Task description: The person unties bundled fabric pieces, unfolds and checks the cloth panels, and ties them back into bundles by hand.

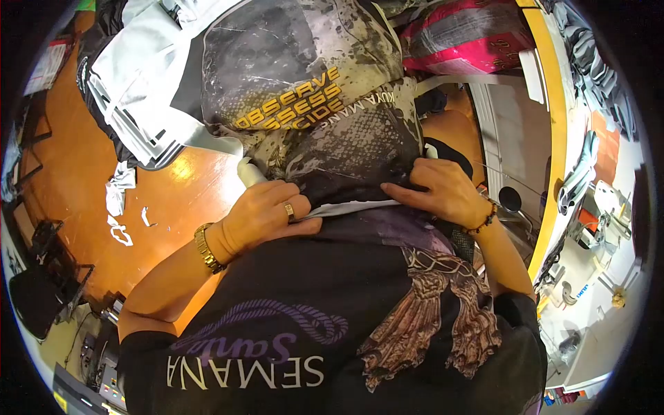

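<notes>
A dark, camouflage-patterned printed shirt hangs spread out before me, with yellow lettering that reads "OBSERVE" at the top. My left hand, wearing a ring and a gold watch, grips its near edge on the left, fingers curled over the fabric. At the right end of the same edge, my right hand holds the cloth between its thumb and bent fingers; a beaded bracelet is on that wrist. White underside shows along the edge between the hands. My fingertips are partly hidden by the folds.
White and black fabric pieces pile up at the upper left. White scraps lie on the orange floor. A yellow-edged table runs along the right, with a pink-and-grey wrapped bundle near its far end.
</notes>
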`<state>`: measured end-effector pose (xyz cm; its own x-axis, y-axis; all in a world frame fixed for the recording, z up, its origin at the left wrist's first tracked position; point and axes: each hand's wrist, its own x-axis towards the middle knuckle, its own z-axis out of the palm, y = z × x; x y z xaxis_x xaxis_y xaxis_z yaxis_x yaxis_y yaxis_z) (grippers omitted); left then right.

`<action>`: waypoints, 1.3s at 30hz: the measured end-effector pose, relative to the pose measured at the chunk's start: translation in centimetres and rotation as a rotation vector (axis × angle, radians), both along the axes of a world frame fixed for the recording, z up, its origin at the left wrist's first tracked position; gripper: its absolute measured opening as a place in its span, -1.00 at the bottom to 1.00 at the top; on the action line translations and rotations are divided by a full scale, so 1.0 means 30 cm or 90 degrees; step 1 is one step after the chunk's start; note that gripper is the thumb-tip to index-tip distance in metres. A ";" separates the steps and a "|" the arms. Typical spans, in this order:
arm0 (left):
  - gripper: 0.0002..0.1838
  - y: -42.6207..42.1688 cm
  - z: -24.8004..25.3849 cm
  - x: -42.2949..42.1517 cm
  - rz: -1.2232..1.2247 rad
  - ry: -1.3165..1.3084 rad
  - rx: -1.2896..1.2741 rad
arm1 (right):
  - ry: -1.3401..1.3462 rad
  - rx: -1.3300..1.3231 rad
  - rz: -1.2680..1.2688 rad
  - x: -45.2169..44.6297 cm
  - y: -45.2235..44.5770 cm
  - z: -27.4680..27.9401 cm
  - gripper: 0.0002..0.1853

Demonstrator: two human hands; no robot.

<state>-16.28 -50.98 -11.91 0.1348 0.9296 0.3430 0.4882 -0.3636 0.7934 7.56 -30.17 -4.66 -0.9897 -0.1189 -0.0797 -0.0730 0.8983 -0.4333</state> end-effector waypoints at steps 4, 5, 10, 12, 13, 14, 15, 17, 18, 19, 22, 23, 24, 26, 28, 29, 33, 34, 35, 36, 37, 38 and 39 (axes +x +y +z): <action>-0.82 0.022 0.039 -0.012 -0.031 -0.033 0.097 | -0.023 -0.050 -0.044 0.014 0.010 0.104 -0.59; -0.82 0.021 0.073 -0.025 -0.046 -0.043 0.057 | -0.008 -0.072 -0.062 0.016 0.012 0.128 -0.60; -0.82 0.048 0.194 -0.067 -0.081 -0.044 0.042 | 0.015 -0.094 -0.096 0.039 0.022 0.237 -0.59; -0.80 0.058 0.250 -0.071 -0.064 -0.034 0.040 | 0.036 -0.102 -0.100 0.064 0.021 0.253 -0.61; -0.80 0.061 0.271 -0.070 -0.076 -0.047 0.033 | 0.033 -0.118 -0.111 0.071 0.020 0.269 -0.62; -0.79 0.066 0.290 -0.071 -0.086 -0.057 0.028 | 0.034 -0.132 -0.120 0.072 0.023 0.295 -0.63; -0.79 0.076 0.312 -0.074 -0.095 -0.066 0.024 | 0.037 -0.146 -0.128 0.073 0.028 0.318 -0.64; -0.81 0.097 0.365 -0.081 -0.173 -0.074 -0.027 | 0.034 -0.159 -0.147 0.083 0.050 0.344 -0.68; -0.85 0.105 0.382 -0.092 -0.179 -0.022 -0.014 | 0.029 -0.173 -0.161 0.087 0.070 0.354 -0.68; -0.89 0.114 0.392 -0.104 -0.186 0.028 -0.001 | 0.022 -0.187 -0.176 0.084 0.088 0.366 -0.69; -0.85 0.149 0.379 -0.170 -0.047 -0.017 0.026 | 0.118 -0.078 -0.168 -0.031 0.173 0.364 -0.78; -0.82 0.179 0.385 -0.201 0.001 0.011 0.047 | 0.153 -0.054 -0.185 -0.079 0.205 0.349 -0.79; -0.81 0.206 0.392 -0.237 0.059 0.064 0.059 | 0.180 -0.030 -0.211 -0.148 0.240 0.329 -0.78; -0.80 0.272 0.339 -0.302 0.179 0.077 0.040 | 0.280 0.137 -0.230 -0.299 0.293 0.282 -0.68; -0.76 0.317 0.228 -0.363 0.272 0.144 -0.041 | 0.343 0.150 -0.185 -0.377 0.339 0.166 -0.63; -0.74 0.327 0.164 -0.389 0.306 0.219 -0.092 | 0.343 0.105 -0.168 -0.411 0.336 0.127 -0.64; -0.65 0.324 -0.079 -0.427 0.303 0.120 -0.086 | 0.184 -0.050 -0.094 -0.492 0.318 -0.035 -0.68; -0.58 0.319 -0.078 -0.416 0.339 0.093 -0.080 | 0.176 -0.116 -0.113 -0.533 0.310 -0.042 -0.74; -0.51 0.315 -0.081 -0.411 0.376 0.065 -0.074 | 0.218 -0.112 -0.126 -0.583 0.317 -0.065 -0.76; -0.45 0.312 -0.095 -0.417 0.411 0.035 -0.067 | 0.260 -0.112 -0.139 -0.639 0.328 -0.101 -0.79; -0.40 0.308 -0.117 -0.424 0.444 0.006 -0.061 | 0.302 -0.113 -0.153 -0.694 0.338 -0.138 -0.81; -0.34 0.302 -0.133 -0.432 0.477 -0.023 -0.055 | 0.354 -0.114 -0.172 -0.749 0.347 -0.171 -0.84; -0.31 0.298 -0.141 -0.439 0.485 -0.025 -0.062 | 0.348 -0.090 -0.178 -0.788 0.357 -0.193 -0.85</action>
